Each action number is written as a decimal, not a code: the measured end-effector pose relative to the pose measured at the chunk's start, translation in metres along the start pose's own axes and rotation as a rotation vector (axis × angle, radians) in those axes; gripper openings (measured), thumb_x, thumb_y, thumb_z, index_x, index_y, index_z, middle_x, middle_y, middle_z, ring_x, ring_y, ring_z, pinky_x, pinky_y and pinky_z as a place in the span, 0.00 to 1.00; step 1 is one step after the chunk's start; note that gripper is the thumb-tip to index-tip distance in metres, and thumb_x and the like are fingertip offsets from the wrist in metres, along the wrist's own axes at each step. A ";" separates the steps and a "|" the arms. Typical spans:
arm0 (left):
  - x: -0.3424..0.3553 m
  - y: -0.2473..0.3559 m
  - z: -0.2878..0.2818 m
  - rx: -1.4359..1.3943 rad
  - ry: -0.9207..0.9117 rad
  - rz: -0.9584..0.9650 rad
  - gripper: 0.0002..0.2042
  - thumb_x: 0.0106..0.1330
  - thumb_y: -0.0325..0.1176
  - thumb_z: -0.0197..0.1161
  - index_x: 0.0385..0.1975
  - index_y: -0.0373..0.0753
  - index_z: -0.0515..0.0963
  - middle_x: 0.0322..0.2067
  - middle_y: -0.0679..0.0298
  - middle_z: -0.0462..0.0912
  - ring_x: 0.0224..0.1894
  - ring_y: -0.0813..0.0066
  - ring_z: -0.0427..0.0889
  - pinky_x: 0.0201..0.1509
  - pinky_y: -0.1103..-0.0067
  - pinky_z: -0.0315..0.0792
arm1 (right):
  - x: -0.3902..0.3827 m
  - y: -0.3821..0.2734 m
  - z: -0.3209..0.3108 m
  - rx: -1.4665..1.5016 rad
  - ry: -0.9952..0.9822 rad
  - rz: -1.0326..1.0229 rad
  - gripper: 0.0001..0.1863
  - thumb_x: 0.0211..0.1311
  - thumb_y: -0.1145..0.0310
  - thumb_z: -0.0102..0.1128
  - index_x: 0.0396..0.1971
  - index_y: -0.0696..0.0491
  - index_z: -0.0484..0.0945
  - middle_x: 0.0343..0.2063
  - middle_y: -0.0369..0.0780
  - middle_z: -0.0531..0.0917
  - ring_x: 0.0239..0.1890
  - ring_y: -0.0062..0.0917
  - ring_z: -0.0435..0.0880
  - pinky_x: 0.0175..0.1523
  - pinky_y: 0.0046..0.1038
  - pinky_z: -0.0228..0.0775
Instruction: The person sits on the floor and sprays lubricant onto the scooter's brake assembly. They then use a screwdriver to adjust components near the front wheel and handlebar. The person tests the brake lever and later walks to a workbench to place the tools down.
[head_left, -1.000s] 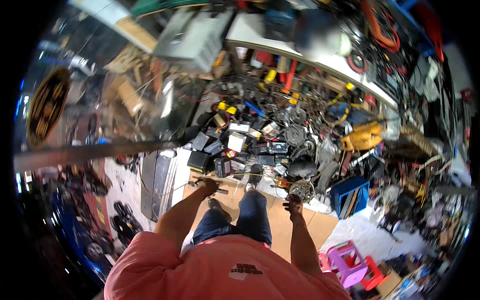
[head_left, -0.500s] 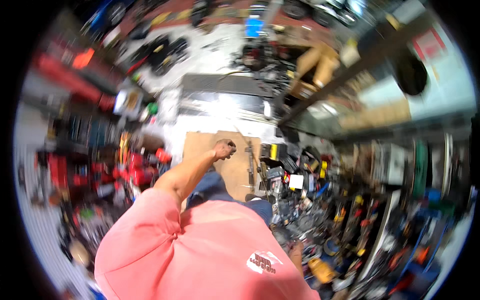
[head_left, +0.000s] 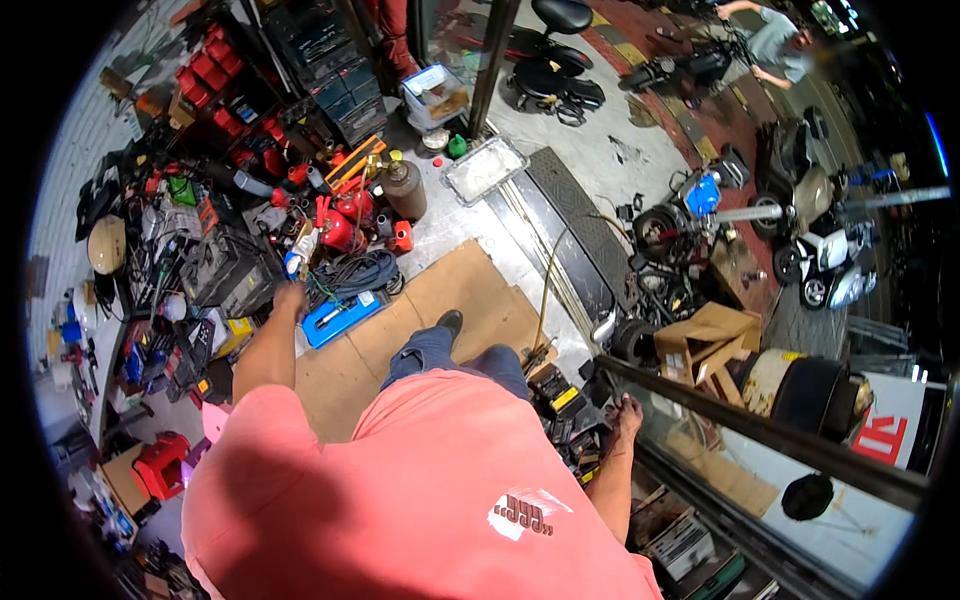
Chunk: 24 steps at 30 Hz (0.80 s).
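Observation:
My left hand (head_left: 291, 298) is stretched out to the left and hangs over the floor clutter. It is just above a flat blue case (head_left: 341, 318) and beside a coil of black hose (head_left: 352, 274); it is too blurred to show its fingers. My right hand (head_left: 627, 411) hangs low at my right side, fingers loosely apart and holding nothing. It is close to a slanted metal rail (head_left: 760, 432) and above a pile of small boxed parts (head_left: 562, 400). My pink shirt fills the lower middle; one shoe (head_left: 449, 322) stands on a cardboard sheet (head_left: 470, 290).
Red tanks and a brown gas cylinder (head_left: 404, 188) stand at the back left beside stacked tool cases (head_left: 225, 265). A metal tray (head_left: 484, 168) lies by the doorway. Scooters (head_left: 800, 215) and a small wooden stool (head_left: 708, 340) crowd the right. Another person (head_left: 775, 40) bends over far off.
The view has swung round from a parts-covered bench to the floor and doorway. My left arm now reaches left over the clutter; my right hand has dropped beside the rail.

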<state>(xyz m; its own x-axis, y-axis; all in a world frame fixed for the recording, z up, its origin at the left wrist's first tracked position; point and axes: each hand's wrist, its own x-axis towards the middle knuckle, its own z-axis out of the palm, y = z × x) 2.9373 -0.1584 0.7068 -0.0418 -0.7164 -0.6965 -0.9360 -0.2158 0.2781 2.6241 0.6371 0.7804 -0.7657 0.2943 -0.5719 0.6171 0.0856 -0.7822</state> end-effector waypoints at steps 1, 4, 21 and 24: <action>0.028 -0.099 -0.046 0.472 0.121 0.242 0.15 0.65 0.37 0.56 0.25 0.31 0.83 0.25 0.47 0.84 0.25 0.57 0.86 0.25 0.64 0.77 | -0.001 -0.011 0.059 0.035 -0.137 0.056 0.08 0.69 0.64 0.60 0.41 0.50 0.74 0.20 0.31 0.73 0.17 0.18 0.69 0.20 0.23 0.62; -0.012 -0.135 0.031 -0.363 -0.198 -0.390 0.11 0.67 0.38 0.55 0.42 0.42 0.80 0.33 0.52 0.83 0.28 0.57 0.83 0.30 0.58 0.76 | 0.004 -0.035 0.086 -0.081 -0.152 0.027 0.10 0.68 0.63 0.62 0.42 0.51 0.75 0.22 0.32 0.75 0.16 0.17 0.70 0.20 0.22 0.63; -0.136 0.171 0.103 -0.788 -0.201 -0.061 0.15 0.69 0.42 0.59 0.50 0.44 0.74 0.35 0.62 0.84 0.30 0.70 0.83 0.29 0.72 0.75 | 0.255 -0.127 0.111 -0.520 -0.232 0.414 0.14 0.60 0.53 0.64 0.32 0.48 0.79 0.22 0.36 0.77 0.22 0.30 0.78 0.25 0.34 0.69; -0.109 0.143 0.127 -0.823 -0.228 -0.088 0.14 0.69 0.42 0.59 0.50 0.44 0.74 0.35 0.61 0.84 0.29 0.70 0.83 0.30 0.70 0.74 | 0.310 -0.212 0.217 -0.513 -0.348 0.168 0.12 0.60 0.55 0.63 0.30 0.48 0.79 0.21 0.35 0.76 0.21 0.28 0.78 0.23 0.32 0.68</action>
<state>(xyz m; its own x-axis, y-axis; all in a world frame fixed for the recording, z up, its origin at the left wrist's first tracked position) 2.7639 -0.0268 0.7387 -0.1328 -0.5429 -0.8292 -0.3908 -0.7402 0.5472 2.2166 0.5038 0.7158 -0.6116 0.0248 -0.7908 0.6761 0.5354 -0.5061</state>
